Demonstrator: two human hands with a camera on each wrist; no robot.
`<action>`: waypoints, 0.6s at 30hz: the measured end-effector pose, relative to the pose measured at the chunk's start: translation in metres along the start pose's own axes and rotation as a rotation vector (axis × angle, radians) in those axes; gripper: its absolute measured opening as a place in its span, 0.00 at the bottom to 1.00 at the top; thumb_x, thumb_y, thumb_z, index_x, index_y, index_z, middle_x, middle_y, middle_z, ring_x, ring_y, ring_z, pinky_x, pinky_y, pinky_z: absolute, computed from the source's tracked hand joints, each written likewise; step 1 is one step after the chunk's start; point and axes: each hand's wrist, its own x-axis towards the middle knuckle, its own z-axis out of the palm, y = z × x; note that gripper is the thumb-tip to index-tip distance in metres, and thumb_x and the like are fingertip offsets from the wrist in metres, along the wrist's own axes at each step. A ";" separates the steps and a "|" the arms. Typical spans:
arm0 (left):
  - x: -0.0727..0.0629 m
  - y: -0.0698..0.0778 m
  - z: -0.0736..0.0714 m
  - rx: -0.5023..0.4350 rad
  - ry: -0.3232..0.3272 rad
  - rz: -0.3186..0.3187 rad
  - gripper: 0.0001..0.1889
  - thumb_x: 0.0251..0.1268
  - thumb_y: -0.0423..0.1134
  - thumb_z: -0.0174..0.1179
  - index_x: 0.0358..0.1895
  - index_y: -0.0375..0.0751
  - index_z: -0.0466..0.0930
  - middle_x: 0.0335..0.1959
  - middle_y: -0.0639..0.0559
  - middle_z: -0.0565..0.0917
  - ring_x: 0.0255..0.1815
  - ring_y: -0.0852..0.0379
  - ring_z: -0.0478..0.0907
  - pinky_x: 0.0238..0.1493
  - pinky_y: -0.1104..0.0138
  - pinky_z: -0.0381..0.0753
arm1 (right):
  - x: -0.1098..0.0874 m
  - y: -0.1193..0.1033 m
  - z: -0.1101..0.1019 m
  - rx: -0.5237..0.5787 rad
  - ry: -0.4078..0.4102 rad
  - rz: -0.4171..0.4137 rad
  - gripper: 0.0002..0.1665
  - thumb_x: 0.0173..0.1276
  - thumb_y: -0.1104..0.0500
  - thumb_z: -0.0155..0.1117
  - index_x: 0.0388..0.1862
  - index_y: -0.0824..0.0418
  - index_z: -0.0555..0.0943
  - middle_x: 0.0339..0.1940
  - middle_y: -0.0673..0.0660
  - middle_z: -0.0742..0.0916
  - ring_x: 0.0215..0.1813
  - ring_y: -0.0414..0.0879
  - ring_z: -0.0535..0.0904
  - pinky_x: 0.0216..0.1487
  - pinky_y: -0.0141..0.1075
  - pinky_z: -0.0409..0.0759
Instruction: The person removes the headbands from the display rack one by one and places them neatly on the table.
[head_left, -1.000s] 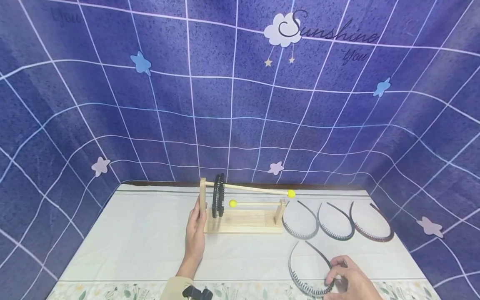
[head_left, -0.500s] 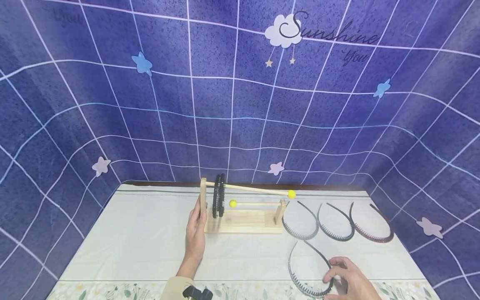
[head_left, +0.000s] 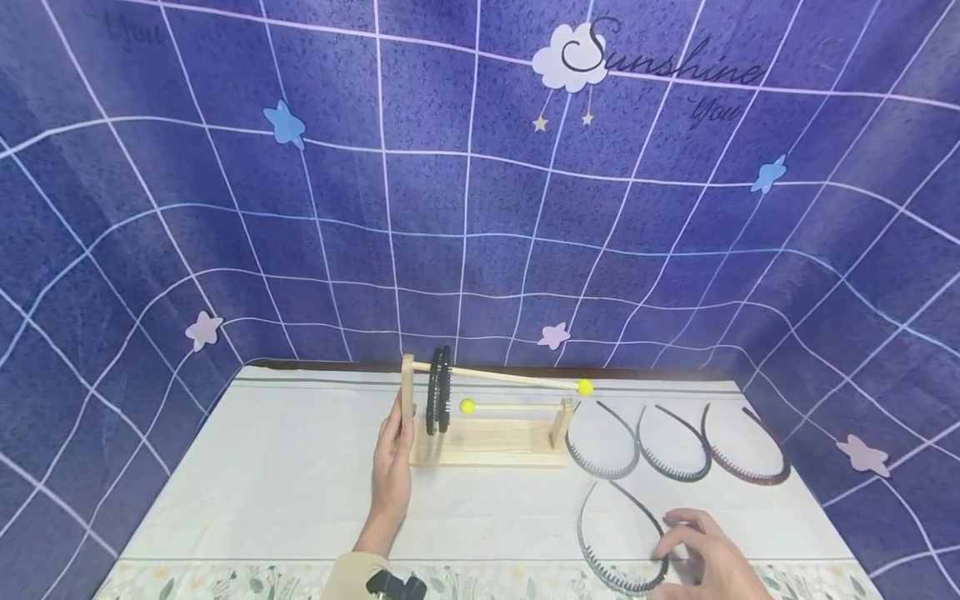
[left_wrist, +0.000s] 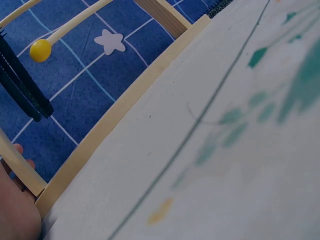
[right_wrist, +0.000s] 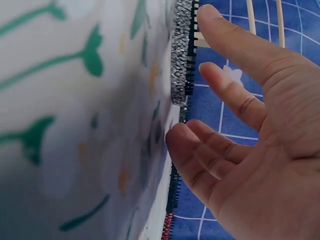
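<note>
My left hand [head_left: 393, 467] grips the left upright [head_left: 407, 392] of a wooden stand [head_left: 487, 455], fingers behind the post in the left wrist view. Two black toothed headbands [head_left: 438, 392] hang on the upper rod near that upright. The rod slopes down to a yellow ball [head_left: 585, 387] at its right end. My right hand [head_left: 708, 552] is beside the right side of a glittery silver-grey toothed headband [head_left: 600, 570] lying on the table front. In the right wrist view its fingers are loosely spread, with the thumb tip right by the headband's teeth [right_wrist: 192, 60].
A lower rod with a yellow ball [head_left: 467, 406] points left from the stand's short right post [head_left: 561, 425]. Right of the stand lie a grey headband [head_left: 603, 472], a black one [head_left: 681, 476] and a dark reddish one [head_left: 752, 477]. A blue curtain [head_left: 480, 208] rises behind the table.
My right hand has eased slightly right, its fingers loosening beside the front headband. The left hand, the stand and the headbands look unchanged.
</note>
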 end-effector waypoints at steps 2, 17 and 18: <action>0.000 0.000 0.000 -0.002 0.001 -0.001 0.29 0.96 0.48 0.41 0.92 0.61 0.54 0.85 0.48 0.67 0.86 0.48 0.65 0.88 0.44 0.58 | 0.000 -0.001 -0.001 -0.011 0.029 -0.009 0.25 0.50 0.47 0.95 0.41 0.39 0.87 0.66 0.67 0.82 0.55 0.53 0.86 0.41 0.43 0.92; -0.001 0.001 0.000 -0.030 -0.003 0.011 0.29 0.96 0.47 0.41 0.92 0.61 0.55 0.83 0.38 0.68 0.85 0.46 0.64 0.87 0.40 0.57 | 0.019 -0.018 0.002 -0.053 0.369 -0.232 0.35 0.36 0.59 0.98 0.45 0.46 0.89 0.58 0.46 0.86 0.54 0.29 0.80 0.36 0.33 0.85; -0.001 0.001 0.000 -0.029 -0.001 0.012 0.29 0.96 0.47 0.41 0.92 0.60 0.55 0.83 0.38 0.68 0.85 0.45 0.64 0.87 0.40 0.57 | 0.021 -0.022 0.001 -0.048 0.378 -0.234 0.35 0.37 0.60 0.98 0.46 0.47 0.89 0.58 0.45 0.86 0.55 0.29 0.80 0.37 0.33 0.85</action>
